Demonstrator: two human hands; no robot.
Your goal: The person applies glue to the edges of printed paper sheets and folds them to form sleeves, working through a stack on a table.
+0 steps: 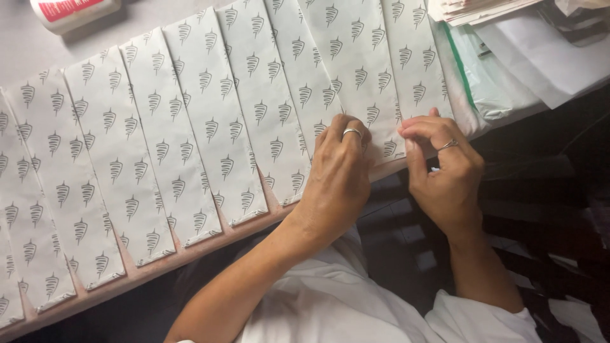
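Observation:
Several long white paper sheets printed with a repeating dark pattern lie side by side, overlapping, along the table's near edge. My left hand (340, 168) presses flat on the lower end of one sheet (356, 70) near the right of the row, a ring on one finger. My right hand (438, 162), also ringed, pinches the bottom corner of that same sheet at the table's edge. Other sheets (190, 127) stretch away to the left, untouched.
A pile of white papers and a plastic bag with a green strip (489, 70) lies at the right end of the table. A white roll with a red label (70, 11) sits at the top left. The pinkish table edge (159, 267) runs diagonally.

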